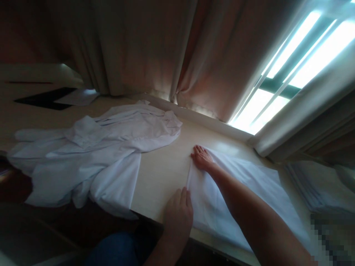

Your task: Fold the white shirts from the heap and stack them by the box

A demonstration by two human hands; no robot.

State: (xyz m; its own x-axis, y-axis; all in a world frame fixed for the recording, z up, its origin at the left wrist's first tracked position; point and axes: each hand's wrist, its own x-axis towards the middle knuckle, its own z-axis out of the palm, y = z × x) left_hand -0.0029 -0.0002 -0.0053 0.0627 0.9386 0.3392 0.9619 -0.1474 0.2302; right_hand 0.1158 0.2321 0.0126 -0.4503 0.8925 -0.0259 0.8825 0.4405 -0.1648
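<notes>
A flat white garment (206,199) lies on the table, its shape smooth and roughly rectangular. My right hand (202,157) presses flat on its far left corner, fingers stretched out. Closer to me, my left hand (179,212) rests at the garment's near left edge with fingers extended; the thumb is hidden. To the left is a loose, rumpled white shirt (111,144) with a collar, part of it hanging over the table's front edge. Neither hand touches that shirt.
Light wooden table (158,170) runs along a curtained wall with a bright window (277,77). A stack of folded white cloth (318,184) sits at the right. At the back left are a black flat item (41,99) and a pale sheet (79,98). Curtains (216,55) hang behind.
</notes>
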